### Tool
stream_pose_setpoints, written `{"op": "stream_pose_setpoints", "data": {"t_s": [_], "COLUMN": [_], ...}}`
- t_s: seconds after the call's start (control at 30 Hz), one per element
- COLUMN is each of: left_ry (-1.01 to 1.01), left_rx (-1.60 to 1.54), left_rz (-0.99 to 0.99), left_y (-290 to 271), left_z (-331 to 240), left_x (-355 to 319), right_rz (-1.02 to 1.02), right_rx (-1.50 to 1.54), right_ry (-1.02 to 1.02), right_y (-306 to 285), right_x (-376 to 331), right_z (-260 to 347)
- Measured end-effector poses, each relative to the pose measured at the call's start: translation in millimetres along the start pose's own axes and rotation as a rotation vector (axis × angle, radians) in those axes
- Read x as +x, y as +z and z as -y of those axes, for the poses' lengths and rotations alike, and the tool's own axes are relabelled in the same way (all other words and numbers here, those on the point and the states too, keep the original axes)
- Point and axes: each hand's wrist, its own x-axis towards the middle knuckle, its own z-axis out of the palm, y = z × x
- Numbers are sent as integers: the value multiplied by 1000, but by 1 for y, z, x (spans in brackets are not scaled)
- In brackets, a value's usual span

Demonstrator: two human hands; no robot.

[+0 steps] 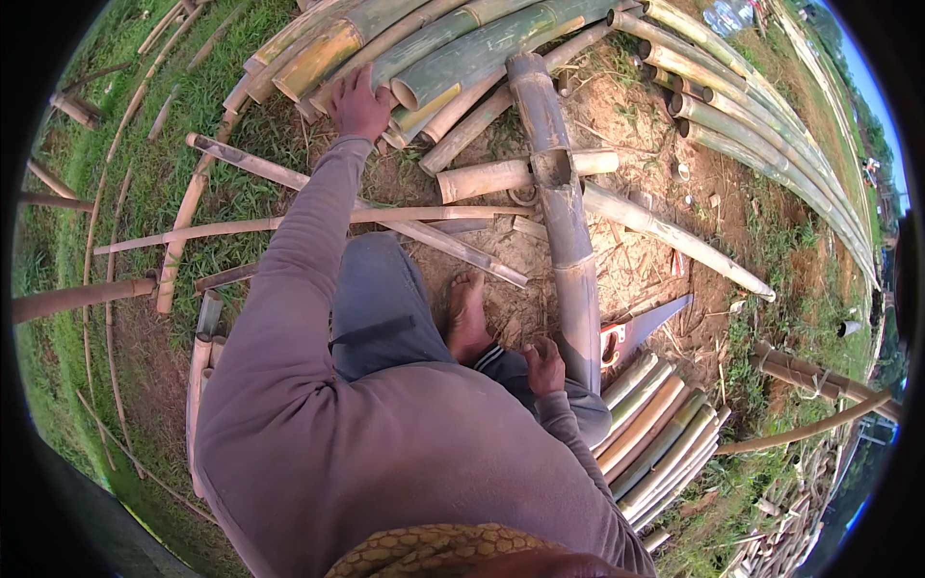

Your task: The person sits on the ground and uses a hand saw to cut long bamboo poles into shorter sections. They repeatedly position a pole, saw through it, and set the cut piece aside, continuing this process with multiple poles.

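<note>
My left hand (361, 106) reaches out to the far left and is closed over the end of a bamboo pole (409, 34) in a large stack. A thick green bamboo pole (487, 55) with a hollow cut end lies just right of it. My right hand (546, 368) rests by my bent right knee, fingers loosely curled and apart, with nothing visible in it. Close to its right runs a thick grey bamboo post (570, 255) with a notch cut in it. The post lies across a shorter bamboo piece (482, 179).
A handsaw (647, 325) lies right of the post. Short cut bamboo lengths (655, 419) are piled near my right side. More long poles (761, 116) stretch along the far right. Split bamboo strips (260, 226) cross on the ground at left. My bare foot (468, 313) is on the soil.
</note>
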Motion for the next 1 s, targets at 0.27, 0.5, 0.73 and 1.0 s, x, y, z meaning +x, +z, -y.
{"op": "stream_pose_setpoints", "data": {"t_s": [0.27,0.5,0.73,1.0], "left_ry": [618,854,916,992], "left_rx": [-586,6,216,-96], "left_rz": [522,968,1132,1082], "left_y": [22,112,169,-5], "left_z": [-239,-399,-427,-366], "left_x": [-82,-124,-118,-7], "right_rz": [13,113,234,105], "right_rx": [-260,-322,-249,-148], "right_ry": [251,321,345,362], "right_y": [-2,-10,-20,-16], "right_x": [-10,-5,2,5], "right_z": [7,23,23,22]}}
